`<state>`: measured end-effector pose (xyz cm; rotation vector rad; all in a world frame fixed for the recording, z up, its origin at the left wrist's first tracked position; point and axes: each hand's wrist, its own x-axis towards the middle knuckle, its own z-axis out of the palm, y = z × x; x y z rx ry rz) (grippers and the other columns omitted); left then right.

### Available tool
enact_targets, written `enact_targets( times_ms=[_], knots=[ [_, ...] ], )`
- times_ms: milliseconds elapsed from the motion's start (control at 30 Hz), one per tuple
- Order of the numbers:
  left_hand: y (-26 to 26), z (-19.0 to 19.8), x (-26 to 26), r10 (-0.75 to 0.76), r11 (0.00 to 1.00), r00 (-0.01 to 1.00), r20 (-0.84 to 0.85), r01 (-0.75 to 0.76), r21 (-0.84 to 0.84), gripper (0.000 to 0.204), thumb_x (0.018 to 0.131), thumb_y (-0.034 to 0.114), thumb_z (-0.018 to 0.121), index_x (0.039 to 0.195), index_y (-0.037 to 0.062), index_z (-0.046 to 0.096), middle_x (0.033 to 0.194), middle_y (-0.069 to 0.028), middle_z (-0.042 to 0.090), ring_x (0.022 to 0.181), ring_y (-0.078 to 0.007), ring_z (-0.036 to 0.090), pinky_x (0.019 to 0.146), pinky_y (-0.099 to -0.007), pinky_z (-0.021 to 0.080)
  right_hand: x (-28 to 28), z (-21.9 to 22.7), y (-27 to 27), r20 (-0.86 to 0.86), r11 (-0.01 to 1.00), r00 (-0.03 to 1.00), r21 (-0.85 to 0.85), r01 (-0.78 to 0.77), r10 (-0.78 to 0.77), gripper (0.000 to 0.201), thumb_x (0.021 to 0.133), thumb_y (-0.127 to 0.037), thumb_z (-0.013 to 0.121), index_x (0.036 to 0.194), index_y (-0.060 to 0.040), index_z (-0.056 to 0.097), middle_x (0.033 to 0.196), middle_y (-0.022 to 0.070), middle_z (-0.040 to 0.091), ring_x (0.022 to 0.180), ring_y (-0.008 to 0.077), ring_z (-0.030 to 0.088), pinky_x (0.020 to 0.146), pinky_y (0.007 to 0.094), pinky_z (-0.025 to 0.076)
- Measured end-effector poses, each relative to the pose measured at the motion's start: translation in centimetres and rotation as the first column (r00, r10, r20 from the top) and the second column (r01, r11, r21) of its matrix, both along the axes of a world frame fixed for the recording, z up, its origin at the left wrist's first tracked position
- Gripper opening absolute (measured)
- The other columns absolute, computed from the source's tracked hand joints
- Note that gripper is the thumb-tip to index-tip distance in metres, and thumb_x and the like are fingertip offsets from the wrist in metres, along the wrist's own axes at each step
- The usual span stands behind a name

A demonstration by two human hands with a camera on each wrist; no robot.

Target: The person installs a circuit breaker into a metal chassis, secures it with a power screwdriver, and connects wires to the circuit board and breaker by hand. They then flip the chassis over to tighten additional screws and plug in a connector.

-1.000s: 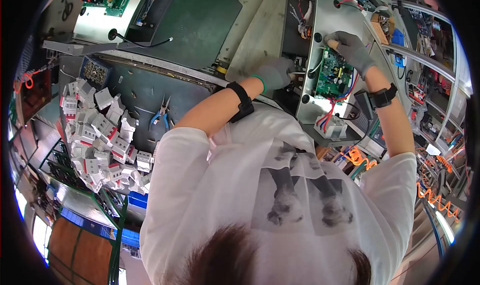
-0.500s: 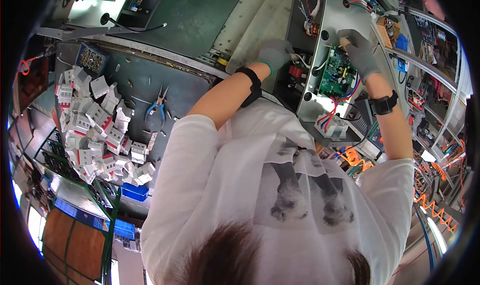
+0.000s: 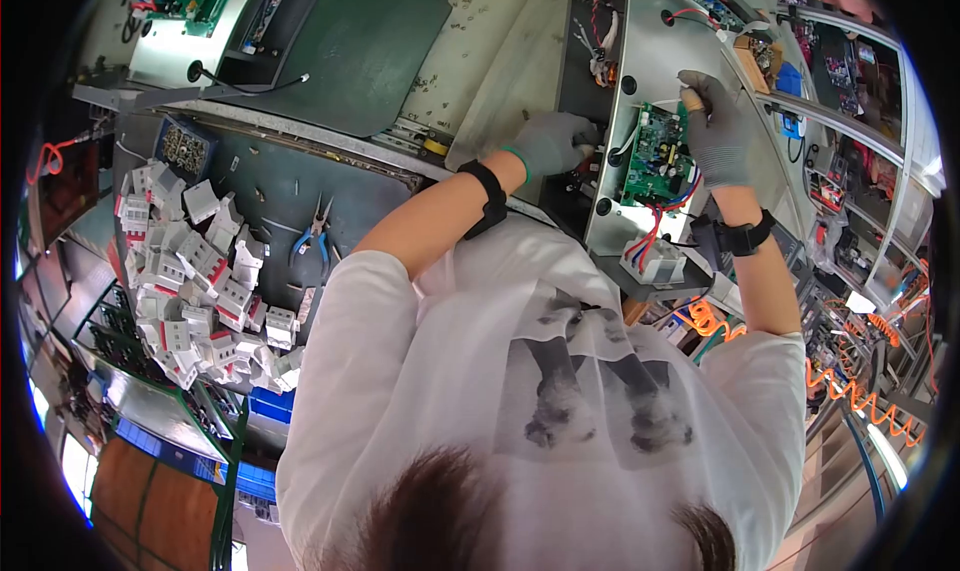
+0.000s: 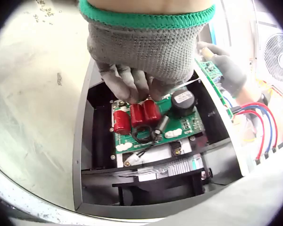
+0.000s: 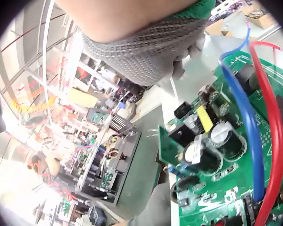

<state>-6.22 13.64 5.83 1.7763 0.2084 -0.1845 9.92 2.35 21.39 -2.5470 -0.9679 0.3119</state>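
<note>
My left hand (image 3: 557, 144), in a grey glove, reaches over an open dark metal case (image 4: 80, 146). Its curled fingers are above a circuit board with red cylindrical parts (image 4: 139, 114), and a thin white cable (image 4: 192, 84) runs from its fingertips to the panel edge. A silver metal panel (image 3: 655, 59) beside the case carries a green circuit board (image 3: 655, 158) with red and blue wires (image 5: 245, 113). Along that board's right edge lies my gloved right hand (image 3: 718, 136), fingers bent, one bare fingertip near the board's upper corner. I cannot tell whether it pinches anything.
A heap of white breakers (image 3: 185, 281) covers the bench's left side, with blue-handled pliers (image 3: 316, 239) and a blue bin of small parts (image 3: 185, 147) near it. Another case with a board (image 3: 195, 46) stands at the far left. A white terminal block (image 3: 655, 261) sits below the panel.
My left hand drew back from the panel, baring the white cable and red parts, then came closer again. The right hand shifted right and down along the green board. The view swayed slightly.
</note>
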Motion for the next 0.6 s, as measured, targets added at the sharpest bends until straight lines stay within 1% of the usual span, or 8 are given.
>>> enact_targets(
  times_ms=[133,167,200,267,400,433,533,600],
  knots=[
    [0.7,3.0,-0.7,0.125,0.986,0.990,-0.069,-0.117,0.115,0.018,0.080,0.019,0.064,0.094,0.0077,0.066,0.086,-0.0092,0.068,0.078,-0.0254,0.066,0.073,-0.0350,0.052,3.5,-1.7,-2.1,-0.184,0.975,0.968,-0.172,0.137,-0.169,0.020,0.091,-0.010,0.057,0.108,-0.0081,0.066,0.096,0.0105,0.068,0.089,0.0164,0.065,0.081,0.0281,0.049],
    [0.7,3.5,-0.9,0.251,0.948,0.948,0.195,-0.282,0.149,0.015,0.080,0.018,0.063,0.092,0.0097,0.065,0.084,-0.0071,0.065,0.075,-0.0249,0.064,0.068,-0.0361,0.052,3.4,-1.3,-2.1,-0.196,0.981,0.973,-0.173,0.086,-0.120,0.022,0.091,-0.011,0.057,0.111,-0.0062,0.064,0.096,0.0112,0.068,0.088,0.0170,0.064,0.081,0.0277,0.049],
    [0.6,4.1,-0.4,0.239,0.950,0.948,0.211,-0.273,0.149,0.015,0.080,0.018,0.063,0.092,0.0097,0.065,0.084,-0.0071,0.065,0.075,-0.0249,0.064,0.068,-0.0361,0.052,3.3,-0.8,-2.0,-0.182,0.981,0.975,-0.168,0.100,-0.131,0.022,0.091,-0.011,0.057,0.111,-0.0062,0.064,0.096,0.0112,0.068,0.088,0.0170,0.064,0.081,0.0277,0.049],
    [0.8,6.0,0.9,0.306,0.896,0.828,0.469,-0.417,0.150,0.016,0.079,0.018,0.063,0.093,0.0123,0.065,0.092,-0.0069,0.062,0.080,-0.0253,0.063,0.069,-0.0371,0.051,2.4,0.2,-1.6,-0.237,0.977,0.965,-0.205,0.060,-0.109,0.024,0.091,-0.012,0.056,0.112,-0.0040,0.062,0.097,0.0104,0.068,0.088,0.0167,0.064,0.080,0.0278,0.049],
    [-0.4,9.7,5.1,0.346,0.891,0.878,0.332,-0.418,0.177,0.026,0.077,0.024,0.068,0.102,0.0156,0.068,0.102,-0.0059,0.059,0.095,-0.0273,0.059,0.078,-0.0386,0.050,2.0,0.4,-1.6,-0.412,0.989,0.901,-0.098,0.107,-0.138,0.026,0.091,-0.015,0.059,0.114,-0.0024,0.060,0.096,0.0105,0.066,0.086,0.0150,0.062,0.078,0.0272,0.048],
    [-0.8,9.3,6.2,0.252,0.906,0.902,0.350,-0.347,0.242,0.026,0.077,0.028,0.069,0.100,0.0152,0.071,0.102,-0.0053,0.061,0.097,-0.0282,0.058,0.082,-0.0387,0.048,1.8,0.6,-1.4,-0.468,0.992,0.874,-0.043,0.120,-0.127,0.029,0.090,-0.017,0.061,0.114,-0.0008,0.060,0.092,0.0103,0.065,0.084,0.0136,0.061,0.076,0.0266,0.048],
    [-1.6,8.7,7.6,0.233,0.896,0.940,0.249,-0.307,0.321,0.022,0.077,0.029,0.069,0.093,0.0136,0.073,0.101,-0.0055,0.062,0.094,-0.0281,0.058,0.083,-0.0383,0.047,1.9,0.6,-1.8,-0.580,0.974,0.794,0.006,0.226,-0.180,0.028,0.091,-0.017,0.060,0.112,0.0009,0.060,0.090,0.0095,0.065,0.083,0.0126,0.060,0.076,0.0262,0.048],
    [-1.6,8.4,7.9,0.241,0.895,0.933,0.269,-0.320,0.311,0.021,0.077,0.028,0.069,0.091,0.0128,0.074,0.097,-0.0061,0.063,0.092,-0.0287,0.057,0.082,-0.0387,0.046,2.6,0.7,-2.2,-0.543,0.977,0.816,-0.053,0.204,-0.200,0.023,0.089,-0.010,0.058,0.110,-0.0017,0.062,0.093,0.0107,0.066,0.082,0.0190,0.063,0.077,0.0298,0.049]
  ],
)
